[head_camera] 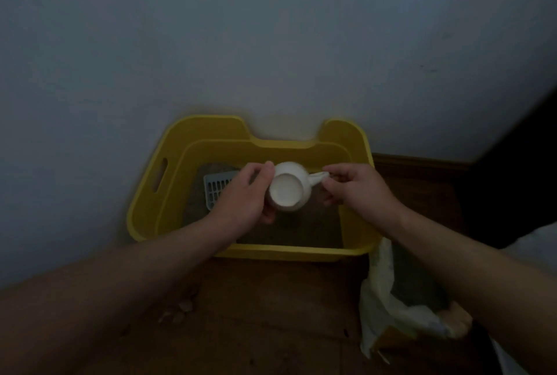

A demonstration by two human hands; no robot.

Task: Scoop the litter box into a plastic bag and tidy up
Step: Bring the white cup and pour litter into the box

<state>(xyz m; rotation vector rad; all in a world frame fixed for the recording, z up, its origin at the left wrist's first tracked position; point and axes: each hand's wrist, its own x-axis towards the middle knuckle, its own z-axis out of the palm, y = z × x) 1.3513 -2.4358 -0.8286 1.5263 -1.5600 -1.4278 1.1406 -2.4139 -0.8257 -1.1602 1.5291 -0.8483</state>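
A yellow litter box (168,194) stands on the floor against the wall, with grey litter (301,230) in its bottom. A pale blue slotted scoop (215,187) lies in the box at the left, partly hidden by my left hand. Over the box I hold a white cup-like container (287,190), tipped so its round base faces me. My left hand (244,197) grips its body. My right hand (352,187) pinches its handle. A whitish plastic bag (379,293) sits open on the floor at the box's right front corner.
The pale wall rises directly behind the box. A brown wooden floor (271,314) spreads in front, with a few small crumbs of litter (177,311) on it. A foot (455,320) rests by the bag. Dark furniture fills the right edge.
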